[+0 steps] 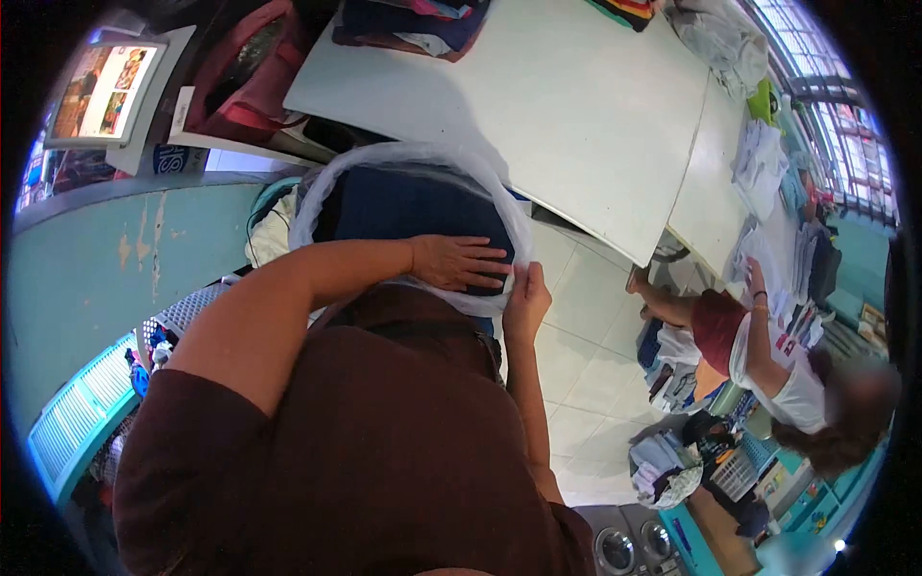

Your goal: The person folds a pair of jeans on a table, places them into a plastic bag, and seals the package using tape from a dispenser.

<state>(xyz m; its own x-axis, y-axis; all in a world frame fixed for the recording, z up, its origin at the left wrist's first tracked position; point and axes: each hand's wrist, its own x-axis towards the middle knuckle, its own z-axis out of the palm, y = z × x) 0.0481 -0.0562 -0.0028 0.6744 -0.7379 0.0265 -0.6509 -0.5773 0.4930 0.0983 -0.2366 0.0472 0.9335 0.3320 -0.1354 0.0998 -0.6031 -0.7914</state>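
Note:
A clear plastic bag (322,187) with a rolled, bunched rim stands open against my body. Dark navy folded cloth (413,206) fills its mouth. Palm down, my left hand (461,262) lies flat on the cloth with its fingers stretched toward the right side of the rim. My right hand (526,298) grips that rim from outside, its fingers closed around the plastic. How deep the cloth goes inside the bag is hidden.
Beyond the bag is a white table (576,115) with folded clothes (413,24) at its far edge. A co-worker (768,355) is at the right, near clothes piles (667,466). A teal partition (125,240) stands left; washing machines (629,542) are lower right.

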